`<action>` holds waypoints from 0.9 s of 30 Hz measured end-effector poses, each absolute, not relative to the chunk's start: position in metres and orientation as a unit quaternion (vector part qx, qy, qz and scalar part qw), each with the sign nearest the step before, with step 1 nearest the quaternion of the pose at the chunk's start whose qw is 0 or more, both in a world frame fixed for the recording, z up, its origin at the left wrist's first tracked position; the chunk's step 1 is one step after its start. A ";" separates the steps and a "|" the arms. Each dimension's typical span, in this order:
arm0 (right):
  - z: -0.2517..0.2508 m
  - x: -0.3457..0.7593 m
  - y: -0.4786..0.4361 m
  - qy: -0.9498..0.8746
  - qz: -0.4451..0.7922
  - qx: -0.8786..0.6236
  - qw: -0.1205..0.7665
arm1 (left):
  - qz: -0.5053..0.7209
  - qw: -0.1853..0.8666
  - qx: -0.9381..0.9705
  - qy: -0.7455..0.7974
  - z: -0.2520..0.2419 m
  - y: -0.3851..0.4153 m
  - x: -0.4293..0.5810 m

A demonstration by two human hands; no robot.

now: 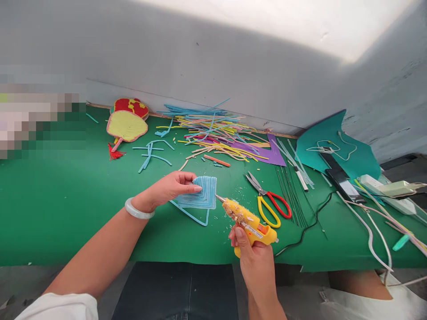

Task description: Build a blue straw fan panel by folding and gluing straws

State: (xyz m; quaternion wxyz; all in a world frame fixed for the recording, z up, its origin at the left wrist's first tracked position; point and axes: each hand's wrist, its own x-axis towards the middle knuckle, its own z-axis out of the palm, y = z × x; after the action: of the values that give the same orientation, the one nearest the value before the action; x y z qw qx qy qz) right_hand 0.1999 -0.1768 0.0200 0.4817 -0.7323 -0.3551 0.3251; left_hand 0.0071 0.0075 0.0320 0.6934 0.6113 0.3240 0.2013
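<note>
Pinched between the fingers of my left hand [178, 189] is a square panel of light blue pipe cleaners [203, 193], bent into nested right-angle rows. A loose blue pipe cleaner [196, 220] hangs or lies below it, bent at a corner; whether it joins the panel I cannot tell. My right hand [255, 258] is closed round the handle of a yellow hot glue gun [248, 220], its nozzle at the panel's right edge. Glue crust and fluff coat the gun's front. Scissors [267, 195] with red and yellow handles lie just beyond the gun.
A pile of coloured pipe cleaners [213, 129] lies along the wall, by a purple sheet [276, 151]. Fan-shaped pieces [126, 126] sit at back left. Thin wires [293, 195], glue sticks [293, 160], a black cable [310, 231] and a power strip [393, 195] occupy the right. Another person's arm [360, 284] shows lower right.
</note>
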 end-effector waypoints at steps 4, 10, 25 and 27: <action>0.017 0.201 -0.179 -0.361 0.325 -0.725 0.488 | 0.207 0.701 0.599 0.326 0.029 0.008 0.007; 0.014 0.206 -0.183 -0.383 0.331 -0.716 0.482 | 0.222 0.700 0.585 0.344 0.027 0.010 0.006; 0.014 0.207 -0.182 -0.392 0.304 -0.680 0.540 | 0.212 0.708 0.580 0.342 0.027 0.009 0.008; 0.013 0.207 -0.182 -0.392 0.302 -0.679 0.542 | 0.226 0.716 0.563 0.347 0.028 0.009 0.009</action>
State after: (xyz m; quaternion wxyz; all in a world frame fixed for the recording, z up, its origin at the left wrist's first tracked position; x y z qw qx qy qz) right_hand 0.2066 -0.1823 0.0132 0.5418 -0.6795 -0.3917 0.3021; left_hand 0.0093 0.0086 0.0277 0.7155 0.5626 0.3470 0.2261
